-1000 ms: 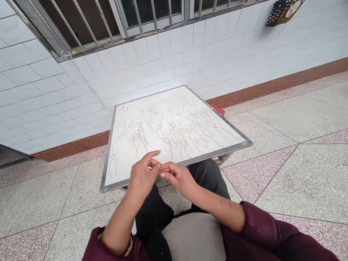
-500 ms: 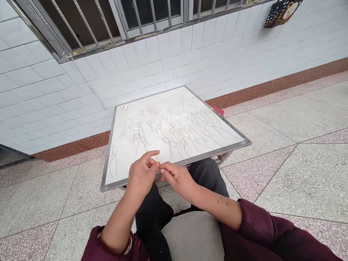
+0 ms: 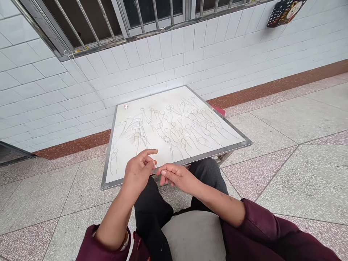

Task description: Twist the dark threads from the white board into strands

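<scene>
My left hand is at the table's near edge, thumb and a finger pinched together and the index finger stretched out. Just right of it, my right hand has its thumb and index finger closed in a pinch. A very thin wire seems to run between the two pinches, and a faint strand hangs under my right hand. Both hands are slightly apart. Beyond them, many thin dark looped wires lie spread on the white tabletop. Straighter, bent strands form a loose cluster on the left.
A metal rim edges the table, which stands against a white tiled wall. A small white-and-red object sits at the far left corner. My knees are under the near edge. A dotted bag hangs at upper right.
My left hand has moved slightly left, opening a small gap between the hands. More of my right hand's fingers now show, with a faint strand below them.
</scene>
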